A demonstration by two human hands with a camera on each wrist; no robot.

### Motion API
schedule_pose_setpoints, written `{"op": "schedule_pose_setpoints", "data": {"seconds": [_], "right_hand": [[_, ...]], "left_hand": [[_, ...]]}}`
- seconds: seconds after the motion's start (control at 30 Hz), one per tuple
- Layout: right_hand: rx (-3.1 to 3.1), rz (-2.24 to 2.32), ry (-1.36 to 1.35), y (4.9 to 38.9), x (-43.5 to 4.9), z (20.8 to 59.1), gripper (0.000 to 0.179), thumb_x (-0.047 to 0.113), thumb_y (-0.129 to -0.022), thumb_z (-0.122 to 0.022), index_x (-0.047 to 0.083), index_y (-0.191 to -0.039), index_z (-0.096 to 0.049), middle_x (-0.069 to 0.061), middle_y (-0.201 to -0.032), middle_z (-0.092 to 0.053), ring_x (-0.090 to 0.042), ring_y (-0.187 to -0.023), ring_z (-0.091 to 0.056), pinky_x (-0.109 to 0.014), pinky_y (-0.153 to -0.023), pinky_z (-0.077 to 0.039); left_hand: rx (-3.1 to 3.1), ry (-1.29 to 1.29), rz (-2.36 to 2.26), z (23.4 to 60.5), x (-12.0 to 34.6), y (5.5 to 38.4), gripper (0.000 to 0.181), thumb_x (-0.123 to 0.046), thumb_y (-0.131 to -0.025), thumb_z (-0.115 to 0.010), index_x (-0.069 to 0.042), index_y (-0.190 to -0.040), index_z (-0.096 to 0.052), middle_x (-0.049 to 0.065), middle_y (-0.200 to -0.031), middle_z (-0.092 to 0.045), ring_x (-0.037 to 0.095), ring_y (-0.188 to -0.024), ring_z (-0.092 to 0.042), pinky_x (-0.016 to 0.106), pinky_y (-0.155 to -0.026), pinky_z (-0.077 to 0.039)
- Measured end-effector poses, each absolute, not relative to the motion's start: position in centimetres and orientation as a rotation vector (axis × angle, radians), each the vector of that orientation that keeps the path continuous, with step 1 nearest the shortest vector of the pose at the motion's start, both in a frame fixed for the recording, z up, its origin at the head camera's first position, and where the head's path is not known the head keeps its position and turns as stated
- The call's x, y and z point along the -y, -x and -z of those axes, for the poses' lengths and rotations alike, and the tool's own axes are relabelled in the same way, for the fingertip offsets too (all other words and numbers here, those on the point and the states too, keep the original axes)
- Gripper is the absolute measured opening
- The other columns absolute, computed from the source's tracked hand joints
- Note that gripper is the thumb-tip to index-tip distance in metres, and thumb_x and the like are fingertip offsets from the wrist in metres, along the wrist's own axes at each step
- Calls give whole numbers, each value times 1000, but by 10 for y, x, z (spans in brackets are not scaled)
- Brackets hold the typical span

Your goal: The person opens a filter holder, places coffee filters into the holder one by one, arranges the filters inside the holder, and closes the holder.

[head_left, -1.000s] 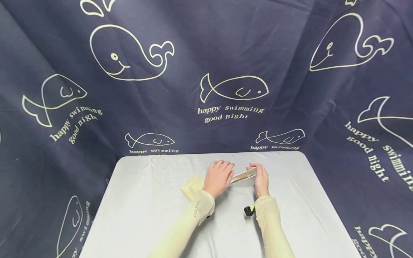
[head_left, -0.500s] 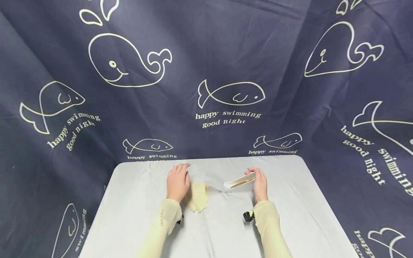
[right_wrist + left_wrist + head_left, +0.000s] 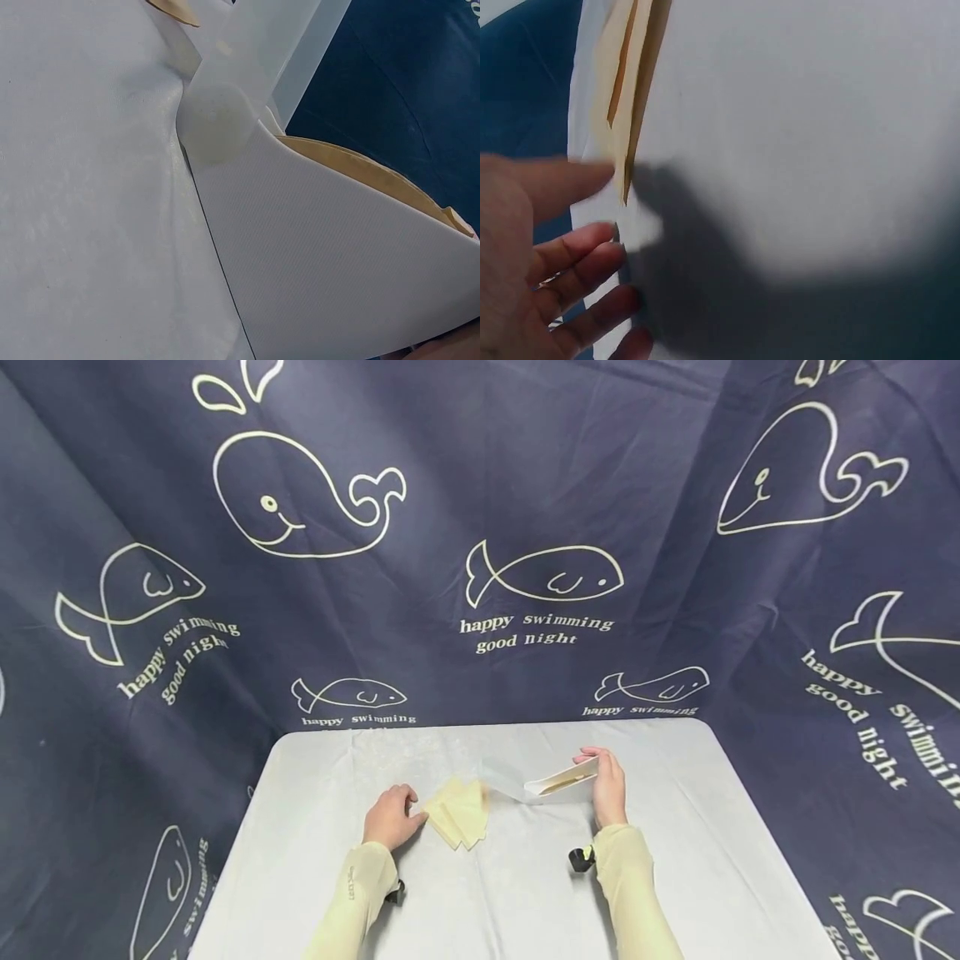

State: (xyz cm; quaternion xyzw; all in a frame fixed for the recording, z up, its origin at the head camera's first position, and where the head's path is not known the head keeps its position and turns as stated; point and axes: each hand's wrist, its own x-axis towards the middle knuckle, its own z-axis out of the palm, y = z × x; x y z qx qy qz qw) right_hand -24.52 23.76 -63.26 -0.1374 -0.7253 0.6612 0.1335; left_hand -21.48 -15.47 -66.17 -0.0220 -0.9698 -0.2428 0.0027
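Note:
Pale yellow folded sheets (image 3: 459,812), tissue-like, lie fanned and overlapping on the table. My left hand (image 3: 392,817) is beside their left edge, its thumb reaching right to the border. In the left wrist view the thumb (image 3: 570,184) meets the sheets' (image 3: 634,112) narrow tip, while the loosely bent fingers sit apart from it. My right hand (image 3: 609,787) grips the right end of a flat white case (image 3: 566,789), which stands on edge. Its mouth faces up and shows tan sheets (image 3: 367,172) inside. A translucent flap (image 3: 255,52) stretches from the case's left end.
A white cloth covers the table (image 3: 525,893). Behind and on both sides hangs a dark blue curtain (image 3: 420,643) with whale and fish prints. A black wrist camera (image 3: 581,859) juts inward from the right sleeve.
My left hand has moved left from the case, then drawn back toward me beside the sheets. The fanned sheets now lie more uncovered. The right hand keeps hold of the case.

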Motion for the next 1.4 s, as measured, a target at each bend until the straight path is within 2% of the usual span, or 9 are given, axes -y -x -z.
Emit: {"op": "schedule_pose_setpoints", "data": {"seconds": [0.1, 0.3, 0.53, 0.77, 0.87, 1.03, 1.2, 1.33, 1.4], "right_hand": [[2101, -1900, 398, 243, -237, 633, 48, 26, -114, -29, -3, -124, -66, -28, -116, -71, -11, -103, -64, -14, -98, -38], [2114, -1874, 401, 239, -239, 636, 51, 29, -114, -27, -2, -125, -65, -30, -117, -69, -20, -106, -64, -20, -99, -40], [2109, -1851, 394, 242, -242, 635, 53, 34, -114, -27, 0, -123, -66, -31, -116, -69, -12, -100, -63, -20, -97, -41], [2098, -1898, 395, 243, -241, 630, 53, 31, -114, -26, -1, -127, -66, -30, -120, -69, -22, -109, -62, -20, -101, -38], [2099, -1903, 392, 245, -240, 629, 52, 32, -114, -27, 0, -127, -66, -29, -121, -69, -19, -109, -62, -17, -100, -38], [2104, -1885, 373, 248, -238, 629, 52, 33, -114, -30, -1, -122, -68, -31, -118, -69, -12, -100, -63, -14, -95, -40], [2106, -1869, 361, 246, -239, 629, 52, 32, -114, -30, -2, -121, -69, -30, -118, -68, -14, -101, -63, -12, -95, -39], [2101, -1888, 372, 244, -239, 629, 53, 32, -114, -28, -2, -122, -68, -30, -120, -68, -14, -102, -63, -11, -95, -38], [2102, -1901, 380, 244, -239, 630, 54, 33, -114, -28, -3, -122, -68, -30, -120, -68, -12, -101, -64, -11, -94, -39]], "left_hand": [[3063, 115, 698, 665, 153, 212, 38, -38, -79, -88, -17, -96, -60, -3, -83, -51, 16, -77, -46, 36, -64, -44], [3077, 100, 735, 670, 146, 210, 38, -36, -80, -88, -18, -90, -56, -2, -82, -50, 19, -79, -47, 43, -68, -43], [3054, 48, 803, 672, 141, 212, 33, -34, -81, -86, -22, -81, -55, -4, -80, -48, 19, -80, -44, 44, -72, -38], [3052, 47, 856, 673, 142, 214, 23, -34, -91, -74, -27, -77, -58, -6, -79, -50, 19, -79, -44, 43, -71, -36], [3026, 65, 904, 674, 146, 216, 23, -32, -95, -69, -27, -77, -57, -7, -77, -52, 18, -78, -44, 43, -72, -35], [2961, 92, 1100, 672, 154, 216, 22, -22, -101, -59, -20, -80, -53, -4, -71, -48, 16, -72, -44, 37, -71, -36], [2847, -5, 1346, 658, 157, 211, 19, -12, -101, -51, -14, -82, -49, 0, -73, -50, 15, -69, -48, 30, -66, -40], [2715, -28, 1530, 641, 157, 209, 17, -7, -100, -47, -11, -84, -47, 4, -82, -57, 11, -71, -57, 26, -65, -52], [2640, -15, 1620, 630, 158, 209, 16, -3, -99, -46, -9, -84, -46, 7, -86, -59, 11, -72, -62, 28, -65, -58]]}}
